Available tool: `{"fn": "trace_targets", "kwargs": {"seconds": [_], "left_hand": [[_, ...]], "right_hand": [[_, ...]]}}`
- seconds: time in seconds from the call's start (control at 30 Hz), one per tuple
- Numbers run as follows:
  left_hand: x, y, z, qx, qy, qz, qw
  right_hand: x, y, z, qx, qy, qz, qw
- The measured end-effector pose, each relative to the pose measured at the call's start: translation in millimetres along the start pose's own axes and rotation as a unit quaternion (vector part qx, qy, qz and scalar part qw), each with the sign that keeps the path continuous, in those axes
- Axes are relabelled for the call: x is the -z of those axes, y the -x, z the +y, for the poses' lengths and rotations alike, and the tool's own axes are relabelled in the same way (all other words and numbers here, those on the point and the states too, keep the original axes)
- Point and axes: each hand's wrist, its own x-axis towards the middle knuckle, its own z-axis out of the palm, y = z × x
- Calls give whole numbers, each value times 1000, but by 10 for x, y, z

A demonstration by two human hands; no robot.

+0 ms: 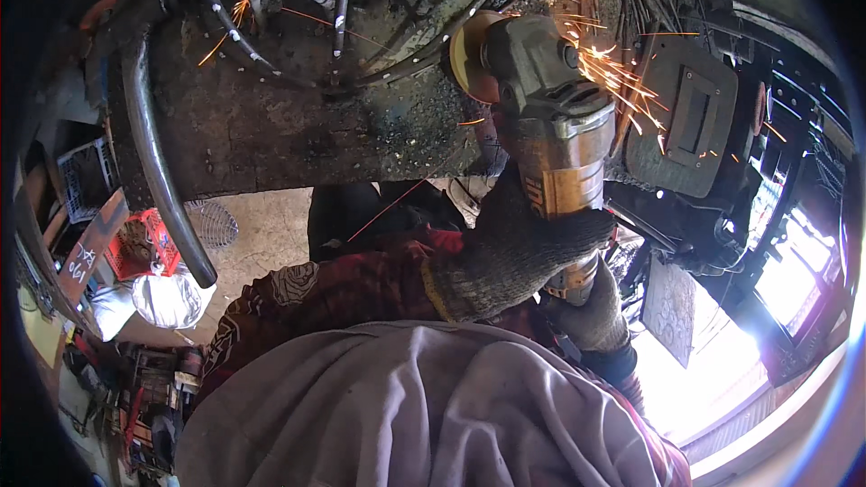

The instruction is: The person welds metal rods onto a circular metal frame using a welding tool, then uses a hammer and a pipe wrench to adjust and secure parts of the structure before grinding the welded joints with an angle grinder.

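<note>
An angle grinder (555,126) with an orange and dark body is held over the workbench, right of the middle. Its worn yellowish disc (473,56) is at the bent round metal bar (397,74), which carries white marks. Orange sparks fly off to the right of the grinder head. My left hand (514,248), in a dark knitted glove, wraps round the grinder's body. Lower down, my right hand (591,311), in a greyish glove, closes on its rear end; some of its fingers are hidden. The exact contact of disc and metal is hidden behind the grinder.
A thick curved metal tube (158,162) hangs over the bench's left edge. The dark workbench (262,140) bears more bars and rods. A welding mask (683,117) lies at the right. Below left are a red crate (144,248), a white sack (171,299) and a grey crate (87,179).
</note>
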Motion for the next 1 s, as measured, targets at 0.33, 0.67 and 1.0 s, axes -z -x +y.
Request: {"fn": "trace_targets", "kwargs": {"seconds": [0.33, 0.67, 1.0], "left_hand": [[-2, -1, -32, -30, -17, 16, 999], [7, 21, 69, -36, -25, 13, 999], [6, 7, 128, 1, 9, 0, 1000]], "right_hand": [[-60, -27, -13, -31, -40, 2, 999], [-64, -42, -213, -40, 14, 2, 999], [-5, -71, 94, 8, 11, -5, 1000]]}}
